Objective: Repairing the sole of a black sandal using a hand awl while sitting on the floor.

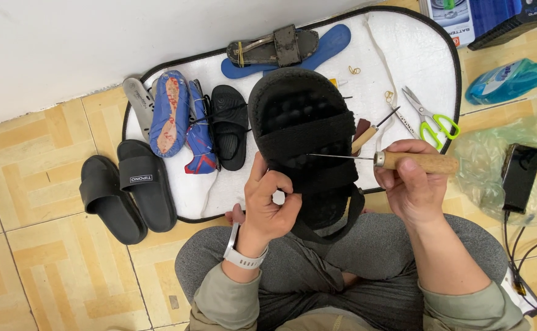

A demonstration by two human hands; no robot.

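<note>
Right hand [414, 184] grips awl [397, 161]; white mat [421, 55], tiled floor [47, 184].

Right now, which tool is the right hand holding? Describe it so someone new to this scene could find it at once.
Start at the white mat against the wall, then come down to the big black sandal held over its near edge. The right hand beside it holds an awl with a pale wooden handle, its thin metal needle pointing left into the sandal's strap. Unlike the green-handled scissors behind it, it is in hand.
</note>
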